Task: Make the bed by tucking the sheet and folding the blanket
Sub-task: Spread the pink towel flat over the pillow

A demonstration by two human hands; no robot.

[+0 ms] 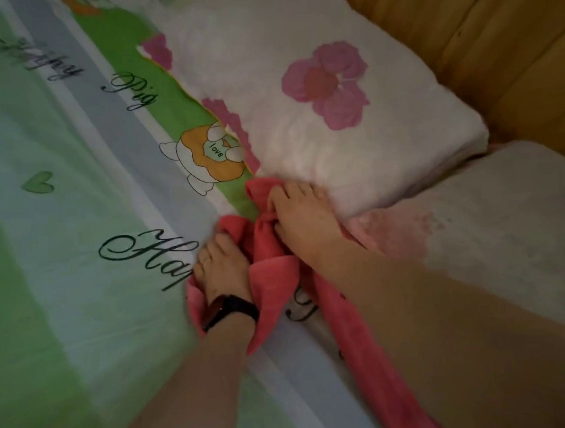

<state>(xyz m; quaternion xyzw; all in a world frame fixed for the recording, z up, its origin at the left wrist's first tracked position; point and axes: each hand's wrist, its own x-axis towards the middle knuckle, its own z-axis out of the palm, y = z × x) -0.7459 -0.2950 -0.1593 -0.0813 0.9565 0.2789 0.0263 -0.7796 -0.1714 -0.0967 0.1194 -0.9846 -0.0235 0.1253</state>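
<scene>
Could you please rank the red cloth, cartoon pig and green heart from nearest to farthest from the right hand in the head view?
1. The red cloth, gripped by the right hand.
2. The cartoon pig, up-left on the sheet.
3. The green heart, far left.

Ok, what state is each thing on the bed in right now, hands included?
pink cloth: bunched up, gripped by both hands, one end trailing toward the camera.
left hand: fingers curled into the pink cloth; black wristband on the wrist.
right hand: gripping the pink cloth beside the quilt.
flowered quilt: folded, lying on the sheet.
printed sheet: spread out, lightly creased.
white pillow: lying next to the quilt.
</scene>
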